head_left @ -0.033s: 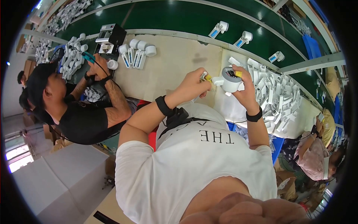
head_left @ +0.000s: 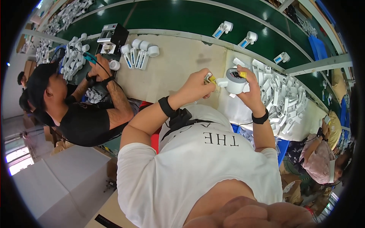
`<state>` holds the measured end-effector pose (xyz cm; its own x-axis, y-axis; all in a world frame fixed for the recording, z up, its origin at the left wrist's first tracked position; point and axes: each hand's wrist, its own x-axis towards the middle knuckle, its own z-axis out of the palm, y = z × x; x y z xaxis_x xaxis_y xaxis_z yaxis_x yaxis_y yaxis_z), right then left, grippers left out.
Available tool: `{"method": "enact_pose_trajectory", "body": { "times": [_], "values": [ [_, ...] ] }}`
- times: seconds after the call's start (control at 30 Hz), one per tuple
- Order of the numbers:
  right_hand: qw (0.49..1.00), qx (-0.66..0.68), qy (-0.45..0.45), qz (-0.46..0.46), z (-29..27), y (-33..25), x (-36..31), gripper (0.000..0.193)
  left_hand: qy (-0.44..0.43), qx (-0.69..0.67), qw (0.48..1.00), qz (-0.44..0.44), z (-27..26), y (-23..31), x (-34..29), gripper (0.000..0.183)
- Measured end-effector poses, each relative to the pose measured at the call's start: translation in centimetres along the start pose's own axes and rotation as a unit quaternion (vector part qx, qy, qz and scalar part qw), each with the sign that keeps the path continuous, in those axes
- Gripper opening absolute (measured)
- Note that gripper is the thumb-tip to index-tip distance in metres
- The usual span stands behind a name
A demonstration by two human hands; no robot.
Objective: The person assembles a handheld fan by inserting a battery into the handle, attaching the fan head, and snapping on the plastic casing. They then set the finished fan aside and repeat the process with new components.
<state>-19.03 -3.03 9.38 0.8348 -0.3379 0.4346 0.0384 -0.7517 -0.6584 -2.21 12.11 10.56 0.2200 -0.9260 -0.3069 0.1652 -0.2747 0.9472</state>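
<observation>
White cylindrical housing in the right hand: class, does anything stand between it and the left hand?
Nothing visible does. The right hand holds the white cylindrical housing with its short arm toward the left hand, close by; whether they touch is unclear. The pile of white plastic parts lies to the right, out of the way.

Handled pieces (head_left: 140, 55) lie in the worktop's (head_left: 171, 57) far left corner, beside a machine (head_left: 111, 40); a pile (head_left: 283, 100) lies right of the round part (head_left: 235, 87).
</observation>
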Motion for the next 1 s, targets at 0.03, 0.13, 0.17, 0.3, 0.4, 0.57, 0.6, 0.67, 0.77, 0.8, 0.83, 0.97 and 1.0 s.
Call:
{"method": "enact_pose_trajectory", "body": {
  "times": [0.03, 0.13, 0.17, 0.3, 0.4, 0.57, 0.6, 0.67, 0.77, 0.8, 0.83, 0.97, 1.0],
  "values": [
    [1.0, -0.001, 0.0, 0.002, -0.3, -0.3, 0.0, 0.063, 0.001, 0.078, 0.997, 0.014, -0.1, 0.0, 0.2, 0.019],
    [0.956, 0.259, -0.001, 0.138, -1.4, -1.1, 0.5, 0.06, -0.015, 0.205, 0.976, 0.067, 0.1, -0.1, 0.7, 0.023],
    [0.968, 0.222, -0.065, 0.097, -2.3, -1.4, 1.5, 0.057, -0.021, 0.207, 0.976, 0.066, 0.4, -0.5, 0.9, 0.023],
    [0.974, 0.082, -0.206, 0.047, -3.8, -2.4, 4.2, 0.048, -0.034, 0.281, 0.951, 0.122, 1.3, -2.3, 1.3, 0.026],
    [0.961, 0.057, -0.246, 0.11, -3.2, -1.8, 3.8, 0.045, -0.058, 0.259, 0.962, 0.067, 1.5, -2.5, 0.8, 0.025],
    [0.954, 0.15, -0.203, 0.16, 0.1, 0.5, 0.2, 0.045, -0.119, 0.075, 0.988, -0.057, 1.3, -4.2, -0.1, 0.016],
    [0.952, 0.165, -0.195, 0.17, 0.8, 0.6, -0.4, 0.046, -0.129, 0.078, 0.987, -0.06, 1.0, -4.5, -0.3, 0.016],
    [0.951, 0.17, -0.181, 0.186, 2.3, 1.2, -1.7, 0.043, -0.127, 0.088, 0.984, -0.091, 0.6, -4.6, -0.6, 0.014],
    [0.765, 0.498, -0.105, 0.394, 5.0, 4.8, -4.1, 0.044, -0.118, -0.046, 0.98, -0.154, 0.4, -5.3, -0.9, 0.016],
    [0.765, 0.499, -0.108, 0.392, 5.5, 6.6, -5.0, 0.044, -0.114, -0.046, 0.98, -0.154, 0.1, -5.4, -0.5, 0.016],
    [0.889, 0.165, -0.112, 0.413, 6.1, 8.3, -5.9, 0.042, -0.043, -0.14, 0.986, -0.085, -0.4, -5.4, 0.2, 0.018],
    [0.851, -0.272, -0.065, 0.444, 8.4, 11.5, -8.4, 0.041, 0.086, -0.221, 0.971, 0.035, -1.5, -4.0, 1.6, 0.023],
    [0.845, -0.279, -0.065, 0.453, 9.0, 11.9, -8.7, 0.045, 0.08, -0.219, 0.971, 0.06, -1.7, -3.8, 1.8, 0.023]
  ]
}}
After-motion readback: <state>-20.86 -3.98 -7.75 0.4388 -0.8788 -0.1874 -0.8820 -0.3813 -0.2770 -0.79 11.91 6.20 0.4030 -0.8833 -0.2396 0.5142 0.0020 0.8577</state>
